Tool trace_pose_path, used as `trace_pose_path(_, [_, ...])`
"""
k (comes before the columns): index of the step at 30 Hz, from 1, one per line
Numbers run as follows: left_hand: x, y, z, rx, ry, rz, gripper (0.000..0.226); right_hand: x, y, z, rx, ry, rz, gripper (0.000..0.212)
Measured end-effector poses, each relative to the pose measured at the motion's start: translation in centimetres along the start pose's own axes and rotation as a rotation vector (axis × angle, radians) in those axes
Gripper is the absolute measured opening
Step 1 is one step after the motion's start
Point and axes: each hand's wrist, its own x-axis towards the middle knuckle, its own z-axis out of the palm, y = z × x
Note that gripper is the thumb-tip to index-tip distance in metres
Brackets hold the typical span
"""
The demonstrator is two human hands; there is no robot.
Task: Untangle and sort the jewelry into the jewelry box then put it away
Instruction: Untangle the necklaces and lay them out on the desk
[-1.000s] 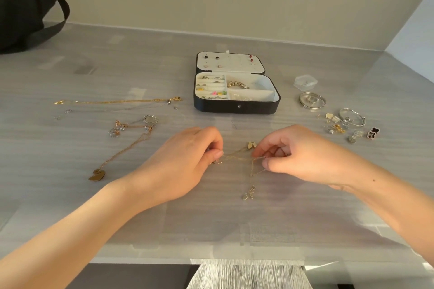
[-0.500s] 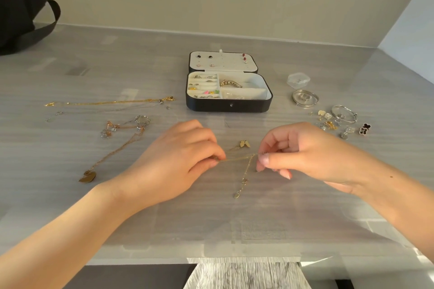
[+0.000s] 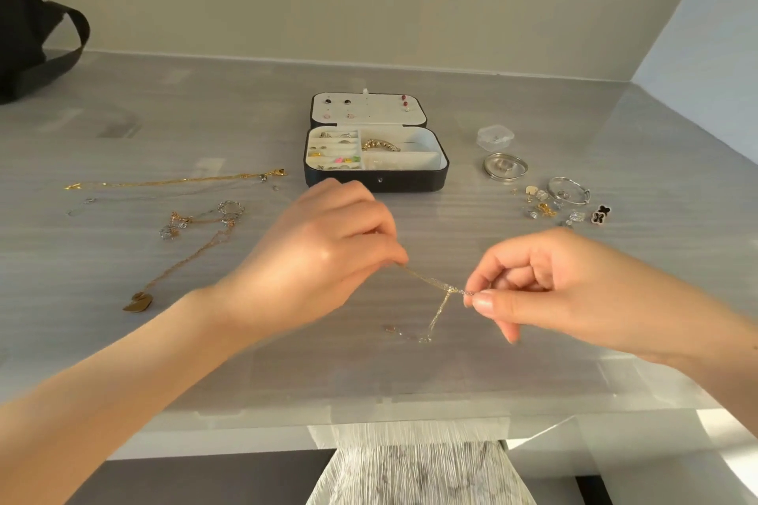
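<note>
Over table (image 3: pixel 61 279) front, your left hand (image 3: pixel 324 254) pinching gold chain (image 3: pixel 424 280) end, chain stretching mid-air, tail (image 3: pixel 437 316) dangling from knot (image 3: pixel 450 290); your right hand (image 3: pixel 533 287) pinching chain just beside it. Snarl looking tight: be slackening pull, rolling knot loose, not yanking

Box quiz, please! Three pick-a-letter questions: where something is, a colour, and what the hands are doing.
1. Where is the bangle, seen from the box? A left B right C inside
2. What colour is the box outside? A black B red C white
3. What do the left hand and right hand do? A lie flat B hold the box C pinch a chain
Answers: 1 B, it lies past the box's right end. 2 A, its outer wall is black. 3 C, the chain stretches between both hands' fingertips.
</note>
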Motion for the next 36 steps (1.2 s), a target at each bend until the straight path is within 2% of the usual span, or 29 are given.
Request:
trace_pose_path(5, [0.6, -0.4, 2.4, 0.028, -0.082, 0.043, 0.016, 0.9, 2.2, 0.6, -0.242, 0.176, 0.022, 0.01])
trace_pose_path(15, [0.9, 0.1, 2.5, 0.094, -0.153, 0.004, 0.017, 1.2, 3.7, 0.6, -0.362, 0.25, 0.0, 0.011])
trace_pose_path(23, [1.8, -0.6, 3.4, 0.102, -0.095, -0.123, 0.007, 2.4, 3.8, -0.7, -0.541, 0.318, -0.04, 0.011])
trace_pose_path(26, [1.8, -0.8, 3.4, 0.095, -0.063, -0.143, 0.009, 3.6, 3.5, -0.8, -0.514, 0.379, -0.103, 0.014])
trace_pose_path(32, [1.9, -0.8, 3.1, 0.075, 0.005, -0.179, 0.014, 6.2, 2.3, -0.4, -0.259, 0.141, -0.108, 0.014])
trace_pose_path(36, [1.9, -0.8, 3.1, 0.072, 0.015, -0.187, 0.013, 6.7, 1.6, -0.3, -0.201, 0.082, -0.128, 0.007])
